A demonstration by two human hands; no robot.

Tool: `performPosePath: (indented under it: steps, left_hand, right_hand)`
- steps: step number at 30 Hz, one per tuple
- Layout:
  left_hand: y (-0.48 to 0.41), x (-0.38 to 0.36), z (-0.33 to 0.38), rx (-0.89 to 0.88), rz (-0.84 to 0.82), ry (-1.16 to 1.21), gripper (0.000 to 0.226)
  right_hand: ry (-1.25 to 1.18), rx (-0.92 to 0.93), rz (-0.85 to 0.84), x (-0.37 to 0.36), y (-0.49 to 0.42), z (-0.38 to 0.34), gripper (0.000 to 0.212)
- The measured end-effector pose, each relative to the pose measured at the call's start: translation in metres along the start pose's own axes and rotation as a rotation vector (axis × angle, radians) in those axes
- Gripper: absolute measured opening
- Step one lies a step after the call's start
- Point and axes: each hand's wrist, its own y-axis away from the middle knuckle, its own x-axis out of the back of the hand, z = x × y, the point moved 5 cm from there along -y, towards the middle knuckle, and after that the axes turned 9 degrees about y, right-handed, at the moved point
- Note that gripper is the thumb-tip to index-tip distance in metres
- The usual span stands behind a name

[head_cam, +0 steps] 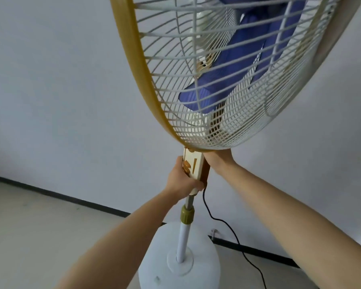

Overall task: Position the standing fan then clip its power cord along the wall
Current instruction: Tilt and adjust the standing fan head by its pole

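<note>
The standing fan point(193, 170) stands right in front of me, with a white wire cage, a gold rim and blue blades. Its round white base point(154, 265) rests on the floor near the wall. My left hand point(181, 180) grips the cream control box from the left, fingers curled under its lower end. My right hand point(216, 159) reaches behind the box just under the cage; its fingers are hidden. The black power cord point(236, 238) hangs from the box and trails down to the right along the floor.
A plain light wall point(61, 90) with a dark skirting strip point(71, 200) runs behind the fan. A small white clip-like piece point(214, 232) sits at the skirting right of the pole. Pale floor point(40, 236) spreads to the left.
</note>
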Motion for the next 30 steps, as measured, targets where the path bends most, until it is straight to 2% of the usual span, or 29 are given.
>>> performPosePath:
  steps: [1,5,8,14,18,20,22,26,30]
  left_hand:
    - [-0.002,0.028,-0.002,-0.006,0.015,0.003,0.08]
    - [-0.008,0.133,-0.01,-0.004,0.078,0.005,0.079]
    - [-0.014,0.208,-0.016,0.0,0.122,-0.006,0.08]
    - [-0.035,0.363,-0.044,0.028,0.24,0.002,0.079]
    - [-0.058,0.46,-0.065,0.036,0.32,-0.024,0.089]
    - [-0.073,0.513,-0.08,0.064,0.357,-0.033,0.092]
    - [-0.084,0.56,-0.088,0.082,0.385,-0.027,0.089]
    - [-0.109,0.672,-0.105,0.116,0.45,-0.018,0.079]
    - [-0.126,0.777,-0.115,0.153,0.527,-0.003,0.076]
  right_hand:
    - [-0.002,0.017,-0.013,-0.023,-0.005,-0.016,0.013]
    - [0.018,0.079,-0.051,-0.11,-0.024,-0.071,0.032]
    - [-0.01,0.133,-0.11,-0.176,-0.036,-0.109,0.019]
    - [-0.039,0.202,-0.203,-0.319,-0.076,-0.169,0.022]
    - [-0.019,0.295,-0.218,-0.411,-0.112,-0.2,0.032]
    - [-0.02,0.323,-0.255,-0.466,-0.134,-0.214,0.024]
    - [0.035,0.359,-0.296,-0.516,-0.154,-0.228,0.016]
    - [0.116,0.42,-0.376,-0.623,-0.192,-0.273,0.025]
    - [0.135,0.466,-0.45,-0.719,-0.224,-0.321,0.014]
